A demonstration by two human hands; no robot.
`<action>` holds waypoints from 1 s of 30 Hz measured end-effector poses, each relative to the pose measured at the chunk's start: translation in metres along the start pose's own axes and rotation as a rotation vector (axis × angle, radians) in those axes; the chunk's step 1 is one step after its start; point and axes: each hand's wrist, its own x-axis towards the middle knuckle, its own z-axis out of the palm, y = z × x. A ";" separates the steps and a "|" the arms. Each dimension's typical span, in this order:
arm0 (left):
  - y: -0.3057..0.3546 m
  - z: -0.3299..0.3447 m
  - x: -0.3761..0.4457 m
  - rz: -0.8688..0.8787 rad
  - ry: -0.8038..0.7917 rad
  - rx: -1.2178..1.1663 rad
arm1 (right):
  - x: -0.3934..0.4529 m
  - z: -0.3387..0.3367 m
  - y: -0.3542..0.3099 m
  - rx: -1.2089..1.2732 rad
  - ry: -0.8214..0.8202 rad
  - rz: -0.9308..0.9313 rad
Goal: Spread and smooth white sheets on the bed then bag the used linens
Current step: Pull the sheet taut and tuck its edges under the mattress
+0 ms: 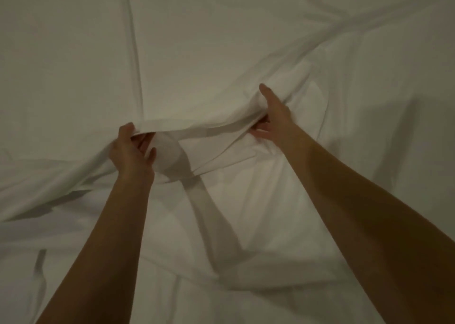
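- White bedding fills the whole head view under dim, warm light; no floor, wall or bed frame shows.
- A white sheet (221, 52) lies spread across the far part of the bed, mostly flat, with one long straight crease running from the top edge down toward the left hand.
- Its near hem is lifted off the bed between the two hands and hangs there as a shallow, folded band.
- The left hand (130, 148) grips that hem at its left end: the thumb lies on top of the cloth and the fingers (142, 141) curl beneath it, pinching the edge.
- The right hand (273, 116) holds the hem's right end, its thumb stretched forward over the top of the fabric and its fingers tucked under the fold, so the cloth is clamped between them.
- Both bare forearms reach in from the lower edge, well apart, and cast soft shadows on the bedding below.
- Under and nearer than the lifted hem lies more white bedding (246, 213), rumpled with broad folds.
- Slanting wrinkles fan out from the right hand toward the upper right corner.
- Further folds gather at the left, beside the left wrist.
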 end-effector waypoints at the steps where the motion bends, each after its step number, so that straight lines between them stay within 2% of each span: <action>1: 0.006 0.003 0.005 0.018 0.008 0.018 | 0.005 0.003 -0.006 -0.038 -0.014 0.009; 6: 0.033 0.026 0.023 0.136 -0.013 0.097 | 0.025 0.017 -0.041 -0.169 0.045 -0.036; 11: 0.049 0.022 0.024 0.166 -0.240 0.301 | 0.030 0.014 -0.059 -0.091 -0.126 0.041; 14: 0.040 -0.006 0.022 0.322 -0.317 0.574 | 0.027 0.012 -0.055 0.069 -0.213 0.046; 17: 0.026 -0.041 0.023 0.588 -0.426 1.119 | 0.018 0.016 -0.042 -0.034 -0.298 -0.033; 19: 0.016 -0.056 0.027 0.776 -0.456 1.441 | 0.012 0.022 -0.028 -0.240 -0.374 -0.142; 21: 0.017 -0.058 0.024 0.840 -0.439 1.558 | 0.007 0.033 -0.017 -0.391 -0.407 -0.377; 24: 0.023 -0.054 0.021 0.919 -0.446 1.468 | 0.009 0.049 -0.008 -0.516 -0.308 -0.777; 27: 0.035 -0.051 0.021 0.802 -0.434 1.285 | 0.018 0.053 -0.008 -0.818 -0.132 -1.092; 30: 0.051 -0.046 0.036 0.697 -0.392 1.254 | 0.029 0.055 -0.022 -1.245 -0.020 -1.159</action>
